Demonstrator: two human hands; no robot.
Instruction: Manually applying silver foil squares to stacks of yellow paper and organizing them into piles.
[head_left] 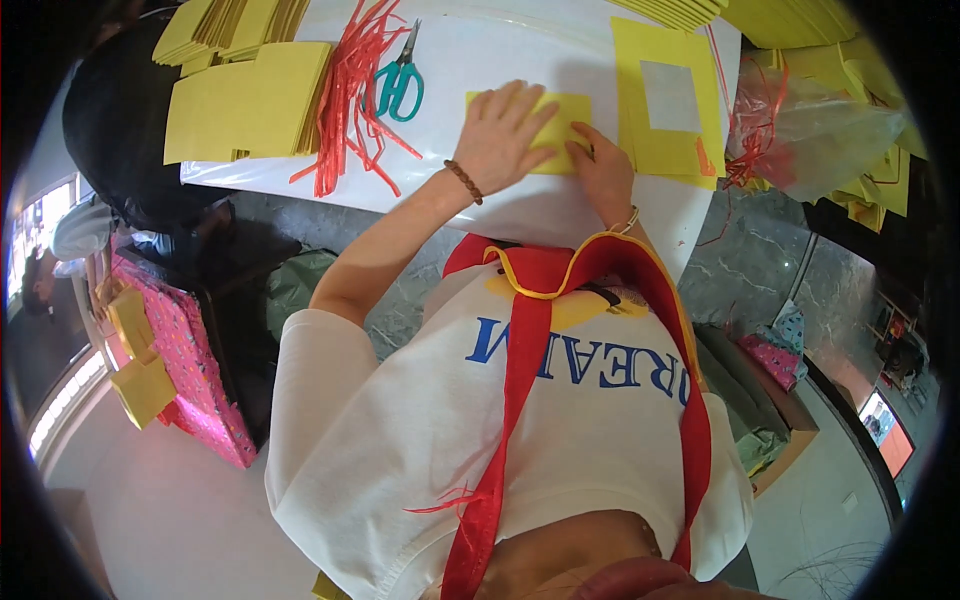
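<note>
A small yellow paper sheet lies on the white-covered table in front of me. My left hand rests flat across it, fingers spread and palm down. At the sheet's right edge, my right hand has its fingers curled, with thumb and forefinger on the paper. Left of my hands are teal-handled scissors, blades slightly apart and pointing away. Beside them sprawls a bundle of red plastic strips.
Stacked yellow paper pieces fill the table's left end. To the right lies a larger yellow sheet bearing a pale grey rectangle. Beyond the right table edge sits a clear plastic bag among red strips and more yellow paper.
</note>
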